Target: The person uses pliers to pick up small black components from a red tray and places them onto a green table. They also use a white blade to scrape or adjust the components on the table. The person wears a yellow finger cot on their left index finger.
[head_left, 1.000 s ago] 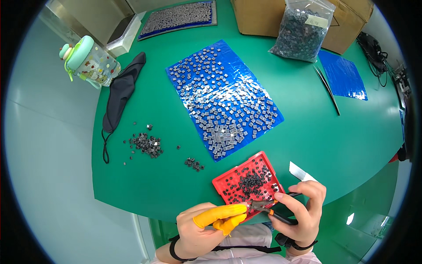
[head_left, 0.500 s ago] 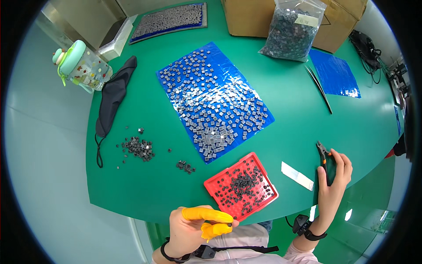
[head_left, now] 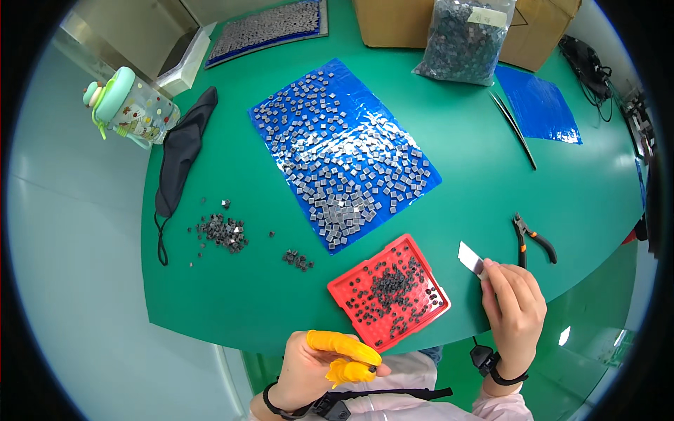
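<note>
My left hand (head_left: 319, 365), with yellow finger cots on its thumb and a finger, pinches a small black piece (head_left: 373, 368) in front of the table's near edge. Beside it lies a red tray (head_left: 342, 288) holding many small black round parts (head_left: 393, 289). My right hand (head_left: 516, 309) is closed on one end of a flat, pale strip (head_left: 469, 259) with a slanted end like a cutter blade. Just beyond those fingers rest diagonal cutters (head_left: 520, 235) with black and orange handles, their jaws pointing away from me.
A blue sheet (head_left: 382, 116) covered in small grey square pieces lies mid-table. Loose dark pieces (head_left: 223, 233) form a pile at left, near a black mask (head_left: 184, 158) and a bottle (head_left: 137, 105). Tweezers (head_left: 516, 130), a filled bag (head_left: 463, 45) and a cardboard box (head_left: 390, 24) are farther off.
My right hand has let go of the cutters, which now lie with handles spread, and has taken hold of the pale strip. My left hand still pinches the black piece.
</note>
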`<state>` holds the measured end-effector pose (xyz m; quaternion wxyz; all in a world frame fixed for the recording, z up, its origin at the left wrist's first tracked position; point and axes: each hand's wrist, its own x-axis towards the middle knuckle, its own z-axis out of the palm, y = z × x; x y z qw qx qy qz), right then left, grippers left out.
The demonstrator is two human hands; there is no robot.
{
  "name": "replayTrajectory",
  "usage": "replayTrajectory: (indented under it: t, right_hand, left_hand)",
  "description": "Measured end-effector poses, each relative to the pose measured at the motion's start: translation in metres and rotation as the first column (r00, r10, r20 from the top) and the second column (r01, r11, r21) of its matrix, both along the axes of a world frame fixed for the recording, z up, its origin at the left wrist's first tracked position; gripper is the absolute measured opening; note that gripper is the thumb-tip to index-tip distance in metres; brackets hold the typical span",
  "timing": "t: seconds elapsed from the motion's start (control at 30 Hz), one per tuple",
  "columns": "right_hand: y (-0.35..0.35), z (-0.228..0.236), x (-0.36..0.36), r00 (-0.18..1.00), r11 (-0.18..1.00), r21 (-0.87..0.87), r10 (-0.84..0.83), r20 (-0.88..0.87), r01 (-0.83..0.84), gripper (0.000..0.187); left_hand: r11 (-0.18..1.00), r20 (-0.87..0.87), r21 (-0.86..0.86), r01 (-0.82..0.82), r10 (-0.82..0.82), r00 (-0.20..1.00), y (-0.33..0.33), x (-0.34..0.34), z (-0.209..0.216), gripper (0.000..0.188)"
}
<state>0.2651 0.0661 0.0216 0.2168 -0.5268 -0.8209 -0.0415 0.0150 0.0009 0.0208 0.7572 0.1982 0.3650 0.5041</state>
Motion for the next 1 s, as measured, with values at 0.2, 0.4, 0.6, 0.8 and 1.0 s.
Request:
replayTrajectory:
  t: [0.2, 0.4, 0.6, 0.8, 1.0]
  right_hand:
    - [-0.006, 0.006, -0.008, 0.976, 0.998, 0.050, -0.040, 0.214, 0.030, 0.029]
    - [0.004, 0.001, -0.010, 0.996, 0.996, -0.032, -0.088, 0.001, 0.088, 0.027]
    - [-0.011, 0.003, -0.008, 0.771, 0.947, -0.322, -0.203, -0.604, -0.004, 0.016]
    - [-0.023, 0.005, -0.014, 0.566, 0.785, -0.487, -0.218, -0.795, -0.382, 0.013]
    - [-0.029, 0.005, -0.023, 0.644, 0.742, -0.466, -0.060, -0.762, -0.482, 0.017]
  left_hand:
    - [0.999, 0.002, -0.031, -0.014, 0.014, 1.000, -0.003, 0.005, 0.002, 0.018]
    - [0.998, -0.073, 0.006, 0.055, -0.054, 0.996, -0.010, 0.003, -0.008, 0.017]
    - [1.000, -0.028, 0.020, 0.008, -0.007, 1.000, -0.007, 0.005, 0.001, 0.017]
    - [0.984, -0.032, 0.172, -0.052, 0.058, 0.998, -0.001, 0.016, -0.003, 0.022]
    - [0.991, -0.002, 0.131, -0.009, 0.010, 1.000, 0.001, 0.021, -0.001, 0.023]
